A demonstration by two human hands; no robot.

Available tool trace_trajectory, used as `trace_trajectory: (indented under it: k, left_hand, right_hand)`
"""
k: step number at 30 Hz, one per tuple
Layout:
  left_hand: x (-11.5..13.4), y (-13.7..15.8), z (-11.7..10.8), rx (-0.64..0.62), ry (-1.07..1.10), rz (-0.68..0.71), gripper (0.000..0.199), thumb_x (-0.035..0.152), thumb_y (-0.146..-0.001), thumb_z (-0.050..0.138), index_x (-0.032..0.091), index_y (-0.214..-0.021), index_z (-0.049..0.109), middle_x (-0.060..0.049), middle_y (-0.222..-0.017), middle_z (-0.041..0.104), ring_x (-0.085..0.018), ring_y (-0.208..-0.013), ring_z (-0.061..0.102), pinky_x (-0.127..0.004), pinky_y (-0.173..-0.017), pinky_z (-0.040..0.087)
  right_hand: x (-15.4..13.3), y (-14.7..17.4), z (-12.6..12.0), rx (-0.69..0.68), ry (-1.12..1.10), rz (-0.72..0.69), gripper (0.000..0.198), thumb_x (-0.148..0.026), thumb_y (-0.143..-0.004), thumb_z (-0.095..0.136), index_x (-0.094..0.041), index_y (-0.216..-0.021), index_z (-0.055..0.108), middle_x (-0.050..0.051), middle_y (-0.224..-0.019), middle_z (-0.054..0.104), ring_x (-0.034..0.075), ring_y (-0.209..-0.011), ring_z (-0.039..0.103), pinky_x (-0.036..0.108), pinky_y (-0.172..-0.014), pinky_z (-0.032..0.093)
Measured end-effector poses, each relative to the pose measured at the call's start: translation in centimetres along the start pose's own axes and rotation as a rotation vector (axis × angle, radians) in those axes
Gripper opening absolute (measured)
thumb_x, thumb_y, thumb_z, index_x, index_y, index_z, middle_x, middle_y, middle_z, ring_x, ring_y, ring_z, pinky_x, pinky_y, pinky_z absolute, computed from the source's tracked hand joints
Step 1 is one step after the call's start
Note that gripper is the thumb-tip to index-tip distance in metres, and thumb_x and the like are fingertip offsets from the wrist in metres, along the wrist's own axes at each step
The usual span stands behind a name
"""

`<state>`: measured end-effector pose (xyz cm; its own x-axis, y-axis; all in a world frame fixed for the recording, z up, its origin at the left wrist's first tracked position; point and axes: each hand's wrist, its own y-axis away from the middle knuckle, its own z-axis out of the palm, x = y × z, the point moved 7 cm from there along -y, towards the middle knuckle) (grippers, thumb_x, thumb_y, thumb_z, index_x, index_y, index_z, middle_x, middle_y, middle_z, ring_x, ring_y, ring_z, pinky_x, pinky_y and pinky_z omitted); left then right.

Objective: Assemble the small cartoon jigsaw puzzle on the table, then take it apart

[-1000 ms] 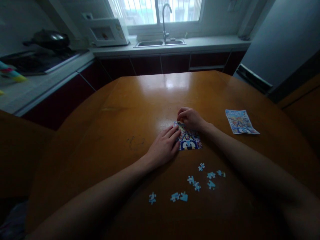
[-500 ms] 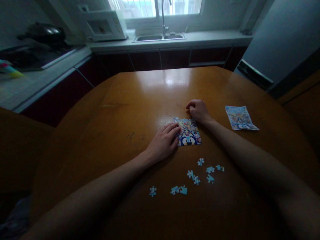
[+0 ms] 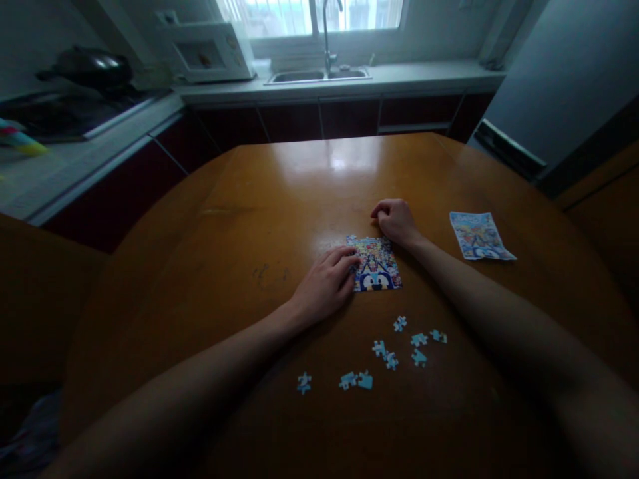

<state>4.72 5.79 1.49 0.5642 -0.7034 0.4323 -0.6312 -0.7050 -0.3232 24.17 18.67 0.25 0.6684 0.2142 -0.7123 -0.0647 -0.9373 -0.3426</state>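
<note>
A partly assembled jigsaw puzzle (image 3: pixel 377 266) lies flat on the wooden table, with a blue cartoon dog's face along its near edge. My left hand (image 3: pixel 329 279) rests over its left side, fingers stretched out and touching it. Beyond the far right corner, my right hand (image 3: pixel 395 219) is curled on the tabletop, thumb against the bent fingers; whatever is inside them, if anything, is hidden. Several loose pale-blue puzzle pieces (image 3: pixel 391 360) are scattered nearer to me, among them a lone piece (image 3: pixel 303 382) at the left and a joined-looking pair (image 3: pixel 349 380).
A creased picture sheet (image 3: pixel 480 237) lies right of my right forearm on the table (image 3: pixel 239 199). Behind the table are a counter with a sink (image 3: pixel 319 76), a microwave (image 3: pixel 207 52), and a pan (image 3: pixel 92 66) on the stove. A large grey appliance (image 3: pixel 554 80) stands at the right.
Both hands keep practically the same pose. The puzzle under my left fingers has shifted very slightly left, if at all; the loose pieces lie as before.
</note>
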Motion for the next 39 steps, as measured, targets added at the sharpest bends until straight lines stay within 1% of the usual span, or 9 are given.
trace_trajectory:
  k: [6,12,18,25,30,39]
  left_hand:
    - [0.15,-0.06,0.0,-0.016,-0.001,-0.005,0.028,0.017,-0.099,0.053,0.02,-0.126,0.061,-0.011,-0.14,0.058,-0.025,-0.132,0.053,-0.049,-0.115,0.044]
    - [0.27,-0.09,-0.1,-0.011,0.005,0.0,0.029,0.016,-0.098,0.054,0.021,-0.125,0.061,-0.01,-0.138,0.059,-0.025,-0.131,0.054,-0.05,-0.115,0.044]
    - [0.29,-0.09,-0.02,-0.015,0.0,0.007,0.031,0.014,-0.097,0.053,0.018,-0.128,0.059,-0.011,-0.139,0.058,-0.025,-0.131,0.053,-0.047,-0.116,0.044]
    - [0.09,0.0,0.03,-0.009,0.003,-0.001,0.03,0.016,-0.098,0.053,0.022,-0.127,0.06,-0.01,-0.14,0.057,-0.025,-0.131,0.054,-0.05,-0.115,0.044]
    - [0.09,0.01,0.08,-0.014,0.002,-0.006,0.031,0.017,-0.098,0.053,0.021,-0.128,0.06,-0.01,-0.14,0.057,-0.026,-0.131,0.054,-0.049,-0.115,0.045]
    - [0.13,-0.04,-0.06,-0.012,0.004,-0.004,0.032,0.015,-0.097,0.054,0.023,-0.127,0.061,-0.01,-0.14,0.057,-0.026,-0.131,0.054,-0.051,-0.115,0.045]
  right_hand:
    - [0.23,-0.09,0.12,-0.001,0.01,-0.004,0.027,-0.012,-0.072,0.051,-0.015,-0.073,0.079,0.006,-0.066,0.074,0.016,-0.06,0.065,0.025,-0.056,0.043]
    - [0.53,-0.06,0.36,-0.026,-0.037,0.045,0.026,-0.012,-0.073,0.052,-0.015,-0.075,0.078,0.005,-0.066,0.074,0.016,-0.06,0.068,0.023,-0.054,0.044]
    - [0.36,-0.06,0.29,-0.025,-0.028,0.021,0.026,-0.011,-0.074,0.053,-0.015,-0.075,0.078,0.007,-0.069,0.075,0.018,-0.064,0.07,0.024,-0.057,0.046]
    - [0.2,-0.01,0.18,-0.016,-0.023,0.01,0.024,-0.01,-0.075,0.054,-0.015,-0.074,0.077,0.006,-0.067,0.074,0.018,-0.065,0.071,0.025,-0.058,0.046]
    - [0.32,-0.02,0.31,-0.022,-0.047,0.015,0.024,-0.011,-0.074,0.053,-0.015,-0.073,0.077,0.007,-0.068,0.074,0.019,-0.065,0.072,0.025,-0.056,0.047]
    - [0.89,-0.1,0.64,-0.025,-0.055,0.022,0.024,-0.012,-0.075,0.053,-0.016,-0.075,0.076,0.005,-0.068,0.074,0.018,-0.066,0.073,0.024,-0.057,0.048]
